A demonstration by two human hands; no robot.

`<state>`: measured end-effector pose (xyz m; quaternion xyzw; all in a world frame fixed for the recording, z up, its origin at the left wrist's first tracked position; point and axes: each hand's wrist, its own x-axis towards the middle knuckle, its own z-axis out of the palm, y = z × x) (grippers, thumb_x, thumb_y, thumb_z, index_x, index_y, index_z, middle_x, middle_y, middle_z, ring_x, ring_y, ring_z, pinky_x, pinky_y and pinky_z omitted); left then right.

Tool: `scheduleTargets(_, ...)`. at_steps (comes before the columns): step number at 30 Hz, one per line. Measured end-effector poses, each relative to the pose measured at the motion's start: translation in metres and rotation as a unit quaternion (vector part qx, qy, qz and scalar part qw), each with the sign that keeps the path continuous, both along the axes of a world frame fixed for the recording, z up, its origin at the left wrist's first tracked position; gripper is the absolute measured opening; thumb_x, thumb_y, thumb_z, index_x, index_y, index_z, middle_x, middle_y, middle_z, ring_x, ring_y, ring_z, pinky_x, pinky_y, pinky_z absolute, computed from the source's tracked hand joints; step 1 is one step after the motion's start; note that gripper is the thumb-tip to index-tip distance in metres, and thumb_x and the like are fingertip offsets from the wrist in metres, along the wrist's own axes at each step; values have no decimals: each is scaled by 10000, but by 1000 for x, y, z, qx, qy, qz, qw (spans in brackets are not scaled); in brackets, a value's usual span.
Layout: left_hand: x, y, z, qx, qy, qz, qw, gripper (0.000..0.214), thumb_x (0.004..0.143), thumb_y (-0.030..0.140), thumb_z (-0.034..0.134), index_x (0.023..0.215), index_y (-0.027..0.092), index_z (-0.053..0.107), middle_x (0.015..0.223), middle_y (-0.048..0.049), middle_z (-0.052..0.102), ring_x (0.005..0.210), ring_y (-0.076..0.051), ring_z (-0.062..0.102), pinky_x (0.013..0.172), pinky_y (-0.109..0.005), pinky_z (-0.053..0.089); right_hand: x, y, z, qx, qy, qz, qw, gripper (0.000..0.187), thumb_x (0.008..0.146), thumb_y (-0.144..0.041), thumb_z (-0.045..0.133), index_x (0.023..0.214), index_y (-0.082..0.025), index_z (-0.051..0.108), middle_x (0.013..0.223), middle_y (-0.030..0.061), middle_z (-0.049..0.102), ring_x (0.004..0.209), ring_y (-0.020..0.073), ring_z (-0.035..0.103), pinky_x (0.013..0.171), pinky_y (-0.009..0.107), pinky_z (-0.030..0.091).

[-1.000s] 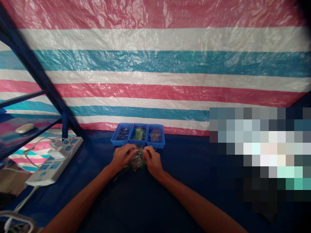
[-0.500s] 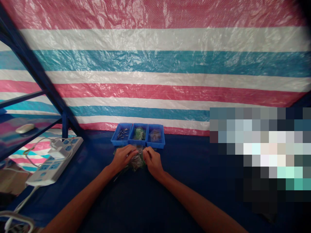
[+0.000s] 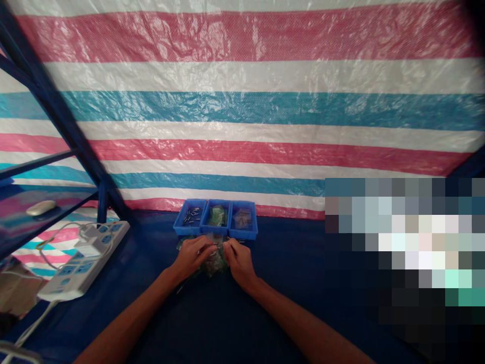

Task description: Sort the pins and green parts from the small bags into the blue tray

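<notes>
My left hand point(image 3: 192, 258) and my right hand point(image 3: 240, 260) face each other over a small pile of clear plastic packets point(image 3: 214, 267). The fingers of both are bent and pinched together at the top of the pile; what sits between the fingertips is too small to make out. Thin metal pieces and some green bits lie around the pile, partly under my left hand. Just behind stand three blue trays: the left tray point(image 3: 187, 231) holds slim metal pins point(image 3: 194, 216), the middle tray point(image 3: 214, 231) green packets point(image 3: 217, 216), the right tray point(image 3: 243, 234) clear packets point(image 3: 243, 219).
On the dark blue table point(image 3: 295, 258), a white power strip point(image 3: 60, 288) with a plugged-in adapter point(image 3: 90, 246) and cables lies at left. A blue metal frame point(image 3: 70, 134) rises there, near a white rounded object point(image 3: 41, 208). Striped sheeting point(image 3: 242, 108) hangs behind; the right side is pixelated.
The whole view has tipped slightly upward, so the trays and table appear lower. Both hands stay at the pile with their fingers still pinched, shifted only slightly.
</notes>
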<state>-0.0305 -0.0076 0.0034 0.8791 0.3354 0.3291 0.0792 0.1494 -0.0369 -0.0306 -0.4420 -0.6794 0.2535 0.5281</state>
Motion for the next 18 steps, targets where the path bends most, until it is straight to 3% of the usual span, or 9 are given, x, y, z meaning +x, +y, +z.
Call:
scheduleTargets(12,7,-3,6,-27,-94,7,995,200,815,368,634,790,174,678,742,-31,703,665,-137,637,644,-224,488,1,0,-1,-10,10,-3,1000,379,969,-367,320,659,-191,448,570,-30,458,544,107,441,554,220,324)
scheduleTargets(15,8,-4,9,-83,-134,6,988,185,797,343,658,772,162,687,735,-40,702,617,-133,631,605,-228,499,1,0,-2,-14,12,-4,1000,383,971,-369,316,658,-191,447,568,-31,453,541,106,439,551,219,321)
scheduleTargets(18,8,-1,7,-194,-214,2,957,216,769,353,685,786,138,679,676,-35,680,491,-110,589,489,-214,483,0,0,-2,-17,12,-2,1000,383,969,-371,320,657,-192,452,567,-30,462,537,106,443,545,217,324)
